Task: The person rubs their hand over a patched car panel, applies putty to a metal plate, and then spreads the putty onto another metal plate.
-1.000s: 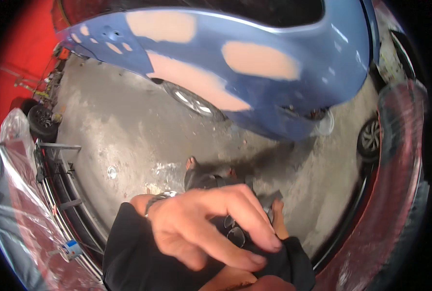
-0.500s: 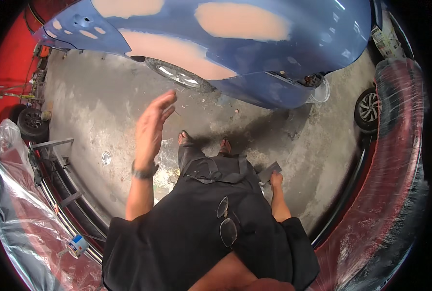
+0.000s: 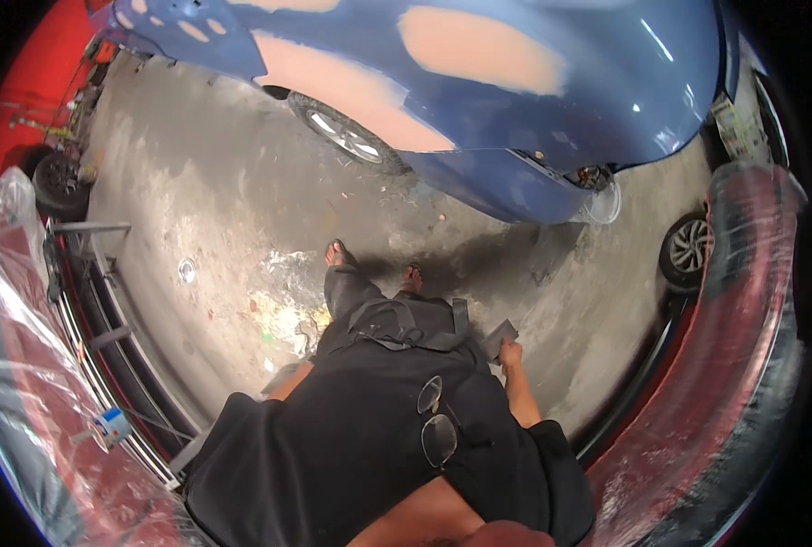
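Note:
My right hand point(image 3: 511, 352) hangs beside my right hip, its fingers closed on a dark grey, flat sheet that looks like sandpaper point(image 3: 494, 338). My left hand is out of sight; only a bit of the left forearm point(image 3: 293, 381) shows past my black shirt. Ahead of me stands a blue car point(image 3: 506, 178), apart from both hands. Pale pinkish filler patches point(image 3: 479, 50) cover parts of its side and bumper.
Cars under clear plastic film flank me on the left point(image 3: 32, 337) and right point(image 3: 743, 319). A metal stand point(image 3: 105, 337) and a small blue can point(image 3: 109, 427) are at the left. Loose wheels lie left point(image 3: 59, 185) and right point(image 3: 686, 251). A clear bucket point(image 3: 604, 202) sits by the bumper.
My left hand, raised with fingers extended before, has dropped down and back out of sight. The right hand still holds the sheet. The view has shifted slightly, with the blue car appearing farther right.

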Action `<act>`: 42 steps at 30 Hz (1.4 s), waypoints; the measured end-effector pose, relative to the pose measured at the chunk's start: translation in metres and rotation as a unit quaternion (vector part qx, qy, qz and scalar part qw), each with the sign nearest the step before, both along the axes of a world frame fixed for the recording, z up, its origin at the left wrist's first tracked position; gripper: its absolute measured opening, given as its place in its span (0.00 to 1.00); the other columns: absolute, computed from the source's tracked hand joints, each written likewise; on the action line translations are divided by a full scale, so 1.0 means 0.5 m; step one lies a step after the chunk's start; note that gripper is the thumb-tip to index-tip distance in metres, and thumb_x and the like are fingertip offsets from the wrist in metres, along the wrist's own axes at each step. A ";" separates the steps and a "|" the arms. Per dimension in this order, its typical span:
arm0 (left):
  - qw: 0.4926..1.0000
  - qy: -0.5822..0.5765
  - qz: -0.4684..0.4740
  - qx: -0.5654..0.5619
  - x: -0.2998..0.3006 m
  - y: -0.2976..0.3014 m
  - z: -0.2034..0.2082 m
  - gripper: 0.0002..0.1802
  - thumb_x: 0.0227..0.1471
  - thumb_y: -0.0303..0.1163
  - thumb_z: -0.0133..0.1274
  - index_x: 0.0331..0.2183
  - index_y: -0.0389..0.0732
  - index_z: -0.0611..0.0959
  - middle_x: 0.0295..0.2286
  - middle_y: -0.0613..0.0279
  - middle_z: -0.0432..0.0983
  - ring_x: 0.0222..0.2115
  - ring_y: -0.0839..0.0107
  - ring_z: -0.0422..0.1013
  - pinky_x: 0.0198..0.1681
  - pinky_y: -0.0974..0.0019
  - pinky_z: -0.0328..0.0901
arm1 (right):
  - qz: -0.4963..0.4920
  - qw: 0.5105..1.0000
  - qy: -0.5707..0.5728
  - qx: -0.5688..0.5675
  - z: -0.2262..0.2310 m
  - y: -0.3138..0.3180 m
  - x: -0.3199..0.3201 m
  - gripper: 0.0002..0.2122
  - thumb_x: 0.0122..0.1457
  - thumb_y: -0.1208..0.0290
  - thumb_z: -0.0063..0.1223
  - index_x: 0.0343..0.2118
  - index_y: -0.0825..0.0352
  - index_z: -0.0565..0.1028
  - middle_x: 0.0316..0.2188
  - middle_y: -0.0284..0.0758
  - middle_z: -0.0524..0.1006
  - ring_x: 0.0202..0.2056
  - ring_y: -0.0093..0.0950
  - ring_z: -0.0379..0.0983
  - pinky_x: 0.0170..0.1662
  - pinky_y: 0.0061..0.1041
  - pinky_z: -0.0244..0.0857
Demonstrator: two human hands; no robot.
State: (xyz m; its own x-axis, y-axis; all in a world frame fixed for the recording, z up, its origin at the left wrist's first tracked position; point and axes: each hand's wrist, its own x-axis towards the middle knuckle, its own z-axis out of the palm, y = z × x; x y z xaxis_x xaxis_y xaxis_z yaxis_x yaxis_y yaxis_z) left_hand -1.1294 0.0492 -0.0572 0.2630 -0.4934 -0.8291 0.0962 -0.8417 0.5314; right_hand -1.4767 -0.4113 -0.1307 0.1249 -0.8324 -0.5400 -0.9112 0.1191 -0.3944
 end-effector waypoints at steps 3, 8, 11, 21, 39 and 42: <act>0.972 -0.052 0.039 -0.225 0.034 -0.081 0.023 0.41 0.60 0.55 0.45 0.63 0.37 0.58 0.62 0.62 0.53 0.62 0.69 0.51 0.64 0.66 0.47 | 0.037 0.999 -0.031 0.012 0.013 -0.032 0.021 0.25 0.61 0.55 0.47 0.26 0.80 0.77 0.23 0.56 0.77 0.30 0.48 0.78 0.36 0.43 0.67; 0.848 0.316 0.406 -0.125 0.162 -0.215 0.097 0.45 0.59 0.61 0.44 0.64 0.36 0.58 0.62 0.58 0.58 0.60 0.63 0.58 0.64 0.64 0.51 | 0.124 0.992 0.003 -0.025 -0.045 -0.096 0.033 0.25 0.61 0.53 0.45 0.29 0.78 0.78 0.27 0.55 0.78 0.31 0.49 0.78 0.36 0.42 0.69; 0.864 0.211 0.412 -0.197 0.272 -0.252 0.200 0.47 0.61 0.60 0.41 0.66 0.39 0.45 0.61 0.46 0.58 0.57 0.59 0.63 0.60 0.56 0.59 | 0.017 0.992 -0.101 0.067 -0.035 -0.084 0.165 0.22 0.61 0.55 0.44 0.29 0.74 0.79 0.26 0.54 0.78 0.30 0.51 0.76 0.36 0.44 0.68; 0.958 0.119 0.131 -0.224 0.498 -0.342 0.286 0.32 0.64 0.52 0.42 0.60 0.40 0.69 0.52 0.59 0.73 0.47 0.72 0.72 0.49 0.67 0.66 | -0.016 0.967 -0.089 -0.239 -0.048 0.125 0.311 0.20 0.62 0.59 0.50 0.22 0.75 0.74 0.16 0.36 0.71 0.22 0.24 0.62 0.28 0.34 0.60; 0.984 -0.015 -0.146 -0.104 0.761 -0.303 0.100 0.17 0.61 0.42 0.52 0.36 0.36 0.83 0.27 0.67 0.77 0.26 0.80 0.72 0.30 0.75 0.67 | -0.185 0.926 -0.328 0.011 -0.026 0.478 0.809 0.19 0.64 0.59 0.49 0.28 0.74 0.78 0.18 0.37 0.77 0.21 0.28 0.72 0.29 0.31 0.65; 0.986 -0.027 -0.132 -0.095 0.745 -0.364 0.078 0.16 0.61 0.40 0.53 0.40 0.36 0.82 0.29 0.66 0.79 0.28 0.81 0.73 0.32 0.74 0.67 | 0.052 0.969 -0.232 -0.075 -0.070 0.439 0.876 0.21 0.65 0.60 0.40 0.29 0.76 0.77 0.29 0.53 0.79 0.35 0.46 0.77 0.43 0.44 0.67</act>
State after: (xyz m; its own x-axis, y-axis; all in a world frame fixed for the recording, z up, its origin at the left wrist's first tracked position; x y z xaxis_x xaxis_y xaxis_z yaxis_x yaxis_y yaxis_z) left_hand -0.7569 -0.1329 -0.0181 0.1454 -0.6956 -0.7036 -0.1456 -0.7184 0.6802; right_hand -1.0386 -0.1920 -0.1657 0.4120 -0.8670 -0.2804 -0.6363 -0.0535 -0.7696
